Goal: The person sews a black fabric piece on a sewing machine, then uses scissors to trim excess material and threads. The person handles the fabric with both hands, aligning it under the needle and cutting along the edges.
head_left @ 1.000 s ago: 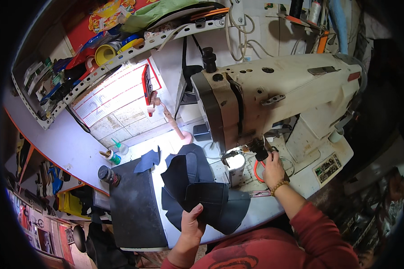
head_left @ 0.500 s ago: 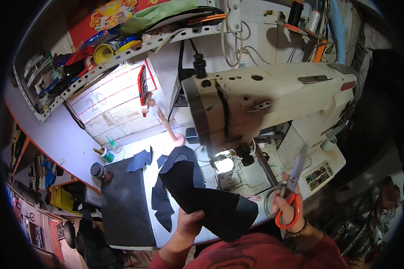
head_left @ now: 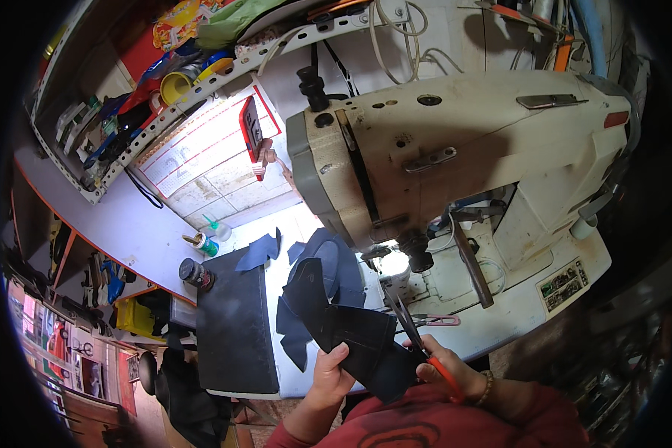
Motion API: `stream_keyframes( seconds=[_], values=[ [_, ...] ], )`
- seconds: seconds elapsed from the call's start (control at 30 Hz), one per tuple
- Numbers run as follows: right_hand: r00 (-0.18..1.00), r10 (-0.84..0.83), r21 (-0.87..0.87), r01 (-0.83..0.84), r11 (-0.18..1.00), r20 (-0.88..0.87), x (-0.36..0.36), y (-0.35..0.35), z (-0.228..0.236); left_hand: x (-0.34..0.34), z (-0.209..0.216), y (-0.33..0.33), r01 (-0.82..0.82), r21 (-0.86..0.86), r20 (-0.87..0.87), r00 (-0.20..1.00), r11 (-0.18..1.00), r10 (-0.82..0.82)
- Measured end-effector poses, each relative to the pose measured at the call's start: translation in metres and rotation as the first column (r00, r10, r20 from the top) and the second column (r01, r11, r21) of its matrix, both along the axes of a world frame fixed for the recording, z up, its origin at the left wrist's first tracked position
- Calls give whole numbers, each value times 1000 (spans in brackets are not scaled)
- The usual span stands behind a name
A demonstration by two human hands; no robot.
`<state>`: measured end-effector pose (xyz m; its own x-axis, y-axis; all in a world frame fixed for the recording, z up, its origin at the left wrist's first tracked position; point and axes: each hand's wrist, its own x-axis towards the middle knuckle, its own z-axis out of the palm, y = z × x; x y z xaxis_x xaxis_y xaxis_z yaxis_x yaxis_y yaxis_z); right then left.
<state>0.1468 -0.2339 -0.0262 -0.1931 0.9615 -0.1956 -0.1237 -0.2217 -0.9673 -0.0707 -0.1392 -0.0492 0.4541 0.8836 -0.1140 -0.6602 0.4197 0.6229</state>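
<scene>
My left hand [head_left: 331, 371] pinches the lower left edge of a black and dark blue piece of fabric [head_left: 355, 336], its thumb on top. The fabric is held up in front of me, tilted, with stitched seams across it. In my right hand [head_left: 452, 366] are scissors [head_left: 405, 315] with orange handles; their blades point up and left, slightly apart, close beside the fabric's right edge. I cannot tell whether they touch it. Behind, more dark blue cut pieces [head_left: 260, 252] lie on the white table [head_left: 291, 382].
A large cream sewing machine [head_left: 455, 149] stands at the right, its lamp lit. On the left lie a black mat [head_left: 235, 328], a dark jar [head_left: 196, 273] and a green-capped bottle [head_left: 218, 228]. Above is a cluttered metal shelf [head_left: 201, 93]; a red-framed phone-like device [head_left: 252, 134] stands under it.
My right hand has brought the scissors left and down, from upright beside the fabric to its right edge. The fabric has been turned in my left hand. The view has shifted slightly.
</scene>
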Motion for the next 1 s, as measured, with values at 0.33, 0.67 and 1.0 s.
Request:
stream_keyframes(
  seconds=[0.33, 0.67, 1.0],
  values=[
    [992, 33, 144, -50, 988, 119, 0, 12, -8, -3, 1, -3, -64, 46, -83, 994, 997, 68],
    [871, -343, 526, 120, 842, 351, 35, 5, -17, -30, -22, 9, 340, -312, 393, 896, 887, -206],
    [972, -104, 352, 25, 936, 209, -40, 18, -87, -19, -30, -2, 419, -185, 532, 803, 889, -267]
  ],
)
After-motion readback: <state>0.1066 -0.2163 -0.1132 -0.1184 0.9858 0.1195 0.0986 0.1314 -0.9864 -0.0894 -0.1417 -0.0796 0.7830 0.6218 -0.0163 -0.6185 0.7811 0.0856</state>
